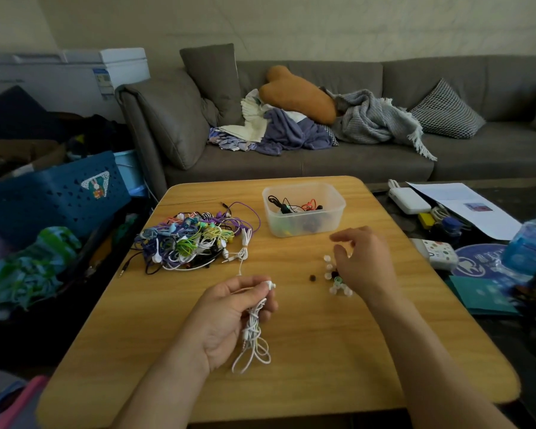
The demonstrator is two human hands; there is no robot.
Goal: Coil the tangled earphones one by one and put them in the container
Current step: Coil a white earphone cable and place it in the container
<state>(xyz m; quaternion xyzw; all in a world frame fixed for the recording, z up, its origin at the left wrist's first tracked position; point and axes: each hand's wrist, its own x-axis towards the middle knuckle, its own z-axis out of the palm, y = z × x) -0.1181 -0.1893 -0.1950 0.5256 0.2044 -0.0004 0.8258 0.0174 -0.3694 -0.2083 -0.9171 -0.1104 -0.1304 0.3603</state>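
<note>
Taking the clear container [304, 209] at the far middle of the wooden bench [307, 351] as the landmark, the job looks early on. Left of the container lies a large heap of tangled earphones [192, 239] in purple, green, yellow, blue and white, untouched as far as I can judge. Nearer than the container and a little left, the left hand [229, 314] holds a white earphone [254, 332]: its fingers [260, 284] are curled round the bunched cord, an earbud sticks out past the fingertips, and loose loops hang below the palm, so this one seems only partly coiled. Inside the container only a few earphones show, black and orange among them. Just in front of the container and to its right, the right hand [364, 261] hovers over a scatter of small ear tips [334, 281], its fingers loosely bent; I cannot tell whether they pinch anything.

Beyond the container runs a grey sofa [322, 162] with cushions and crumpled blankets. Far left of it stands a blue perforated crate [53, 193]; to its right, papers [464, 209] and a water bottle [532, 239].
</note>
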